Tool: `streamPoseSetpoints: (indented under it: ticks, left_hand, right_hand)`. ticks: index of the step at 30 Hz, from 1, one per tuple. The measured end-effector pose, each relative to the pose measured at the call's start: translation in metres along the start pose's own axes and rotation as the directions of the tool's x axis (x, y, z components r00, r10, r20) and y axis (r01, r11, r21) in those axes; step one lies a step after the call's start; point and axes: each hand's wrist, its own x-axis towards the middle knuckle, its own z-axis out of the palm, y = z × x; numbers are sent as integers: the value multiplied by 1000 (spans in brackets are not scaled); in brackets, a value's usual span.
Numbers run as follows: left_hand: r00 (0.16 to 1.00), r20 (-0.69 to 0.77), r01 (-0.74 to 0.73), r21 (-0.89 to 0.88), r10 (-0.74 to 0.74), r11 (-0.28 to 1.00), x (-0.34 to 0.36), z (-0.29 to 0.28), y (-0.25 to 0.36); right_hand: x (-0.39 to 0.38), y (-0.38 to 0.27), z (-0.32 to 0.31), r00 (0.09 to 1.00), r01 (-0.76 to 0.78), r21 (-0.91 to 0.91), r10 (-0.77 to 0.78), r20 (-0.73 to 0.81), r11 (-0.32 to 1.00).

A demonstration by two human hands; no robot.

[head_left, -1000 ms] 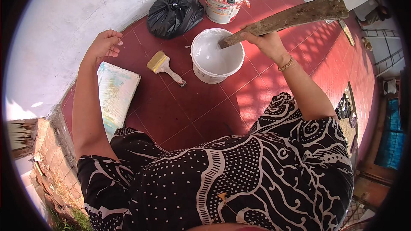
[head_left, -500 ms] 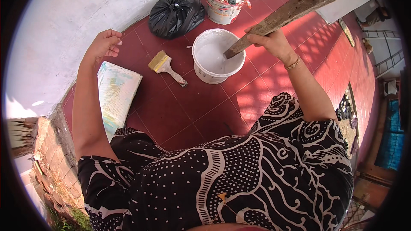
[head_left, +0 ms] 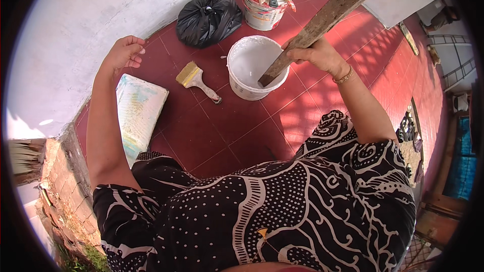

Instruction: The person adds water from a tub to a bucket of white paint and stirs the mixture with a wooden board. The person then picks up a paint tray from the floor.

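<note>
Holding: right hand [head_left: 320, 58], fingers wrapped round wooden plank [head_left: 335, 12], right of center; low end inside white bucket [head_left: 247, 91], far end at top edge. Dip depth: can't tell.
Plank handling: looks stiff, fairly heavy, top-heavy from this low hold; wet end probably slippery. Better grip: dry middle.
Left hand [head_left: 123, 54]: left of frame, fingers loosely curled, nothing in them.
White liquid [head_left: 247, 63]: in bucket; likely spills if tipped.
Around: wide paintbrush [head_left: 190, 75] left of bucket, stained slab [head_left: 141, 113] mid-left, black bag [head_left: 209, 17] and lidded bucket [head_left: 263, 16] up top.
In the way: bucket rim limits plank swing.
</note>
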Motion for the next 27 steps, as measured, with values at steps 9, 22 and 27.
streamPoseSetpoints:
  ticks: [9,22,27]
  left_hand:
    - [1000,14,-23,-4,23,1000,4,6,9]
    - [1000,4,-25,-33,25,999,3,-2,-1]
    - [999,7,-34,-38,34,999,3,-5,-2]
  right_hand:
    - [11,14,26,957,161,-170,-196,-215,972]
    - [0,3,0,968,9,-22,-14,-250,1000]
    - [8,15,32,953,143,-218,-194,-235,966]
